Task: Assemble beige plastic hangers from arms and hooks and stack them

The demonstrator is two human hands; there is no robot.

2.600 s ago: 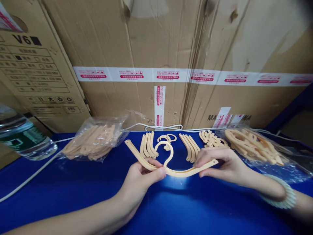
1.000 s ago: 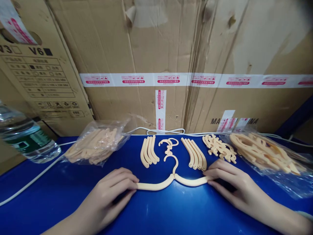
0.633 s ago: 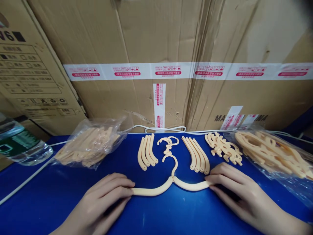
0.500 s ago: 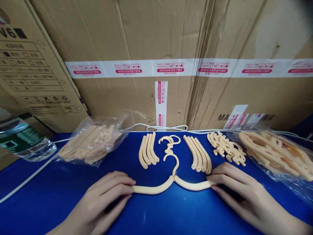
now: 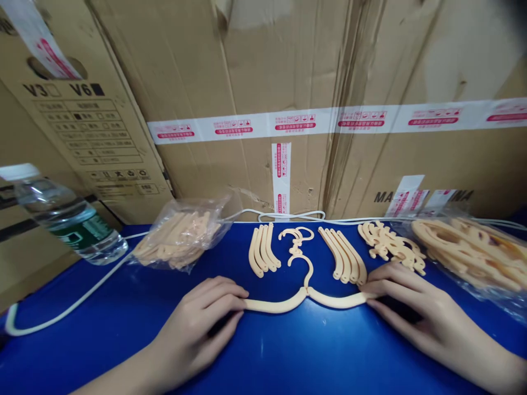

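A beige plastic hanger [image 5: 288,303], with two curved arms and a hook, lies flat on the blue table [image 5: 288,362]. My left hand [image 5: 201,323] pinches the tip of its left arm. My right hand [image 5: 415,315] pinches the tip of its right arm. Both hands rest on the table with fingers closed round the ends. Just behind the hanger lie a row of loose left arms [image 5: 263,255], a few loose hooks [image 5: 297,236] and a row of right arms [image 5: 343,260].
A heap of small beige parts [image 5: 391,247] lies at the back right. Clear bags of parts sit at the left [image 5: 181,238] and right [image 5: 473,249]. A water bottle [image 5: 69,219] lies far left beside a white cable [image 5: 74,299]. Taped cartons [image 5: 288,82] wall off the back.
The hanger, held up off the table earlier, now lies flat on it. Both hands have kept their hold on its ends over the last second; only the view has shifted.
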